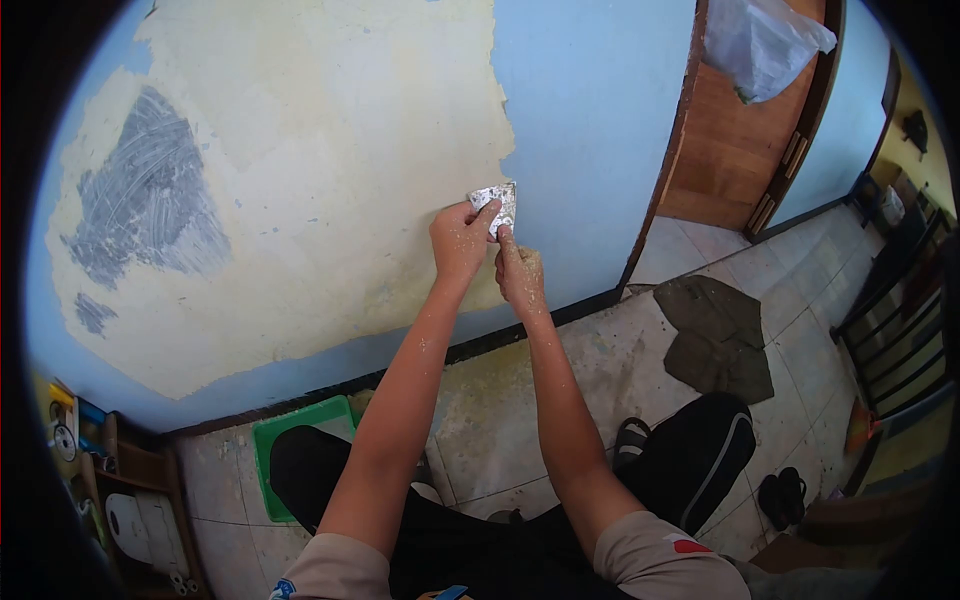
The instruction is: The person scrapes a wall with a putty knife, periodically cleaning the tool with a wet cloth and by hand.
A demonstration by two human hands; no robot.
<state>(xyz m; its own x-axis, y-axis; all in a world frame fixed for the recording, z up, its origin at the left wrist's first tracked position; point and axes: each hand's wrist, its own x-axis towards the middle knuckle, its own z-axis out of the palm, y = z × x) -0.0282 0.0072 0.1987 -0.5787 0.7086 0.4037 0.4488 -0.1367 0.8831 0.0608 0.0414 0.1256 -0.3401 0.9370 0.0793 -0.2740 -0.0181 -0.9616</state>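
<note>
My left hand and my right hand are close together at the wall, both closed on a flat scraper with a pale, speckled blade. The left fingers press on the blade's left side. My right hand grips its lower end from below, hiding any handle. Specks of paint dust cling to both hands and forearms. The scraper is at the border between bare cream wall and blue paint. Whether its edge touches the wall, I cannot tell.
A grey patch marks the wall at left. Below are a green tray and a wooden shelf. Dark cloth and sandals lie on the tiles at right. A plastic bag hangs by the wooden door.
</note>
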